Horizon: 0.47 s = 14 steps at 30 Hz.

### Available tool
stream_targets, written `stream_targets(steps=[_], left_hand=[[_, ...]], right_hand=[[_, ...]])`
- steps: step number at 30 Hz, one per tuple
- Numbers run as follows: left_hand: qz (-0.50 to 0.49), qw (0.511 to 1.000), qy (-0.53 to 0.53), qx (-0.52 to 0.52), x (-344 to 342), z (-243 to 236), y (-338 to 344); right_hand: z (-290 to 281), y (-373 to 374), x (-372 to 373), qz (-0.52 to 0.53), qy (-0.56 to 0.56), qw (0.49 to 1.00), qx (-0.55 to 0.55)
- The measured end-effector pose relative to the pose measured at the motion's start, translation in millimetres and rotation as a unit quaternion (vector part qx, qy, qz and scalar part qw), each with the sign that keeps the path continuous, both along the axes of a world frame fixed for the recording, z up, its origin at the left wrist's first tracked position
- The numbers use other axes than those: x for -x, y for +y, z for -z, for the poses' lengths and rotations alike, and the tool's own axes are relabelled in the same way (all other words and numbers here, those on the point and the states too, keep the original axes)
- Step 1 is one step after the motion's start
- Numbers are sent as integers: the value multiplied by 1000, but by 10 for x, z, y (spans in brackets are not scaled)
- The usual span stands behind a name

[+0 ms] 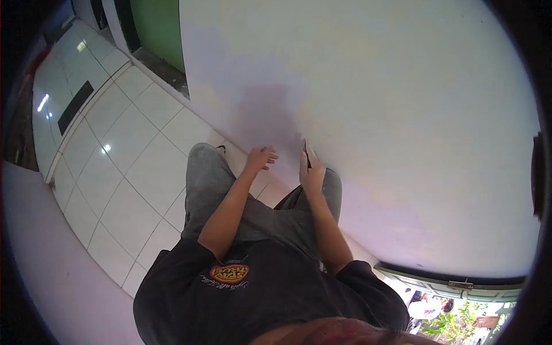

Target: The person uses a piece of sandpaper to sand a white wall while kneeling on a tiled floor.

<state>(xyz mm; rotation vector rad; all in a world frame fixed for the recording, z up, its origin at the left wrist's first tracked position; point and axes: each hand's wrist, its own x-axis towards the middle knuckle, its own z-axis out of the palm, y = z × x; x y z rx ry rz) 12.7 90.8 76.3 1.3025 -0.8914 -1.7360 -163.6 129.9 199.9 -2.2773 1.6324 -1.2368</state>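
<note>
My right hand (311, 175) grips a thin, flat, dark object (307, 150), seen nearly edge-on, upright close to the pale wall (402, 126). Its exact kind cannot be made out. Beside it to the left, my left hand (262, 160) hovers above my left knee, fingers loosely bent and apart, with nothing visible in them. Both forearms reach forward over my grey trousers (208, 184).
White floor tiles (129, 149) spread to the left, with a dark strip (75, 107) farther off. A green panel (158, 31) stands at the far left beside the wall. At lower right, a pale-green door or window frame (460, 287) borders plants (454, 325) outside.
</note>
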Motion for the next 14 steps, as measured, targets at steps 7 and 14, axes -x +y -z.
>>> stream_targets(steps=[7, 14], left_hand=[[-84, 996, 19, -6, -100, -83, -117], [-59, 998, 14, -3, -69, -141, -234]], right_hand=[[-1475, -650, 22, 13, 336, 935, 113], [-902, -1125, 128, 15, 556, 809, 192]])
